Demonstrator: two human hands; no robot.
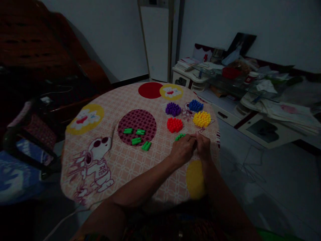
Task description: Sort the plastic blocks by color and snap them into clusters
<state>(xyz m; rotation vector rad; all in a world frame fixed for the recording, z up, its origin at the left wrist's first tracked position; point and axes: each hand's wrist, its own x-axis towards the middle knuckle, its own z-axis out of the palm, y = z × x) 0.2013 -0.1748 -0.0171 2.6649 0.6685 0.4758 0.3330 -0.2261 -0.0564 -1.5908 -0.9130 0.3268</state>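
Over the right part of the round table, my left hand (184,149) and my right hand (203,146) meet with fingers pinched together. Whatever they hold is hidden by the fingers. Just beyond my left hand lies a group of small green pieces (180,136), partly covered by it. Past my hands stand tight clusters of small pegs: red pegs (175,124), yellow pegs (202,119), purple pegs (173,109) and blue pegs (196,105). To the left, several small bundles of green pieces (136,141) lie apart, on and beside a printed purple circle.
A patterned cloth (135,177) covers the table. A wooden bench (82,77) stands at the left, behind a dark-framed cart or chair (27,144). On the right, a low cabinet (265,130) bears papers, a cup (250,77) and clutter.
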